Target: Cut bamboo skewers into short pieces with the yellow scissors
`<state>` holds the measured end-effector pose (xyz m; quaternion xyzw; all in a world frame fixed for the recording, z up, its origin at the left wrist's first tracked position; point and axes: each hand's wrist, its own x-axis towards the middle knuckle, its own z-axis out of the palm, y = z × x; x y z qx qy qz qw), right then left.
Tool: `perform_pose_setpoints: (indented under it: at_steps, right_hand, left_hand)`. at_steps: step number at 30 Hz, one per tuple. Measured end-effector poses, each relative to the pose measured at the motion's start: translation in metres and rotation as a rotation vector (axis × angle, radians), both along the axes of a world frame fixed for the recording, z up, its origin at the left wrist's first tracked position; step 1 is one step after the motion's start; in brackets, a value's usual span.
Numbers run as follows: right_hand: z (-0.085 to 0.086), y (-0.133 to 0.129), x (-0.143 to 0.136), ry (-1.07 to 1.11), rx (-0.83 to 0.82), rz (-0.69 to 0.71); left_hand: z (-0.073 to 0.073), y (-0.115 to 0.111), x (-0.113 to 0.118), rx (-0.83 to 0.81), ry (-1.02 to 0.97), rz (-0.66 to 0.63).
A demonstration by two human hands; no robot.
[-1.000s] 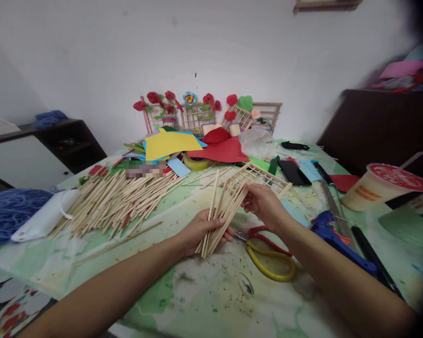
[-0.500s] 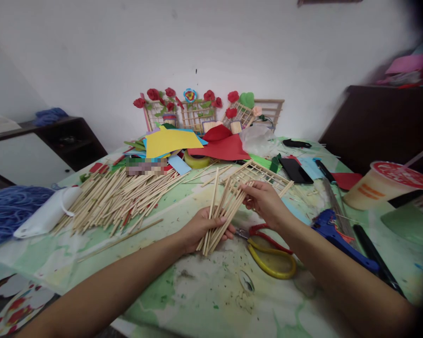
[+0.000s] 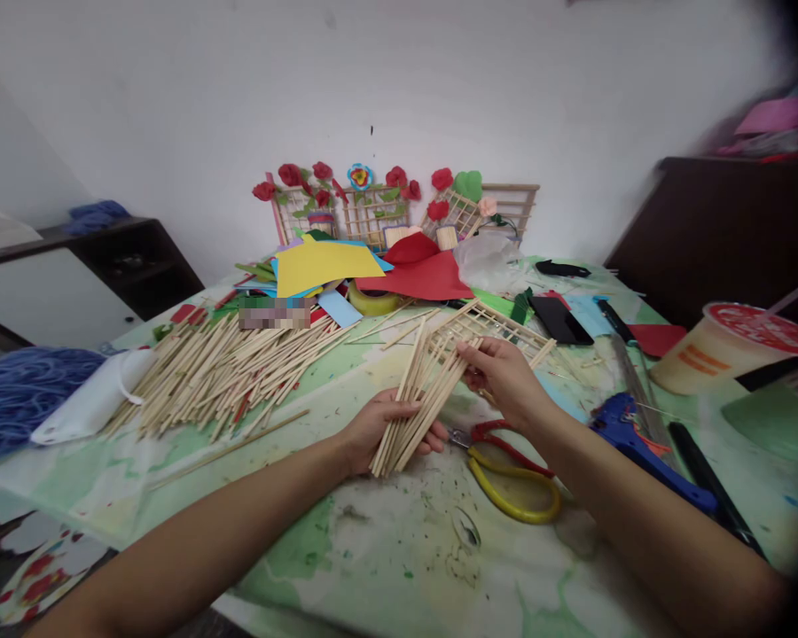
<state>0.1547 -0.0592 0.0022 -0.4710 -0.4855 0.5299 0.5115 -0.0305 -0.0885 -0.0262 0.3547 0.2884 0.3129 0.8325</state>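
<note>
Clock positions are taken from the centre of the held sticks, with twelve o'clock at the far side.

Left hand (image 3: 376, 430): closed on a loose bundle of thin, pale wooden sticks (image 3: 432, 410), gripping its lower half with the thumb across the top. Right hand (image 3: 502, 372): closed in a pinch on the bundle's upper end, thumb against fingers. The bundle is held above the counter (image 3: 272, 532), tilted, lower ends toward seven o'clock and upper ends toward one; several sticks fan toward twelve.

Adjacent items:
- Four o'clock: scissors with red and yellow looped handles (image 3: 513, 509), metal end just beside the left hand's fingertips.
- Between one and two o'clock: flat lattice of pale wooden sticks (image 3: 515, 334), near the right hand.
- Between nine and ten o'clock: large heap of loose pale wooden sticks (image 3: 199, 372).
- Between eight and nine o'clock: single long brownish stick (image 3: 239, 447), lying flat.
- Twelve o'clock: red sheet with a curved edge (image 3: 418, 282).
- Two o'clock: black rectangular phone (image 3: 559, 320).
- Between three and four o'clock: blue plastic trigger-handled tool (image 3: 658, 470).
</note>
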Motion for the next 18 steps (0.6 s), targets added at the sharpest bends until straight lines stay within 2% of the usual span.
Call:
perform_pose_setpoints:
  at_steps: [7, 11, 15, 18]
  right_hand:
    - [0.0035, -0.0007, -0.0020, -0.067, 0.022, -0.067]
    - [0.0070, -0.0006, 0.0012, -0.143, 0.119, -0.140]
    - [0.0078, 0.0003, 0.0064, -0.341, 0.176, 0.023]
    - [0.0065, 0.0010, 0.0071, -0.358, 0.191, 0.051]
  left_hand:
    - [-0.0004, -0.0015, 0.0004, 0.015, 0.054, -0.016]
    - [-0.0026, -0.0025, -0.0001, 0.033, 0.080, -0.045]
    - [-0.0052, -0.0043, -0.0013, 0.057, 0.079, -0.115]
    - [-0.0062, -0.0047, -0.0020, 0.069, 0.079, -0.140]
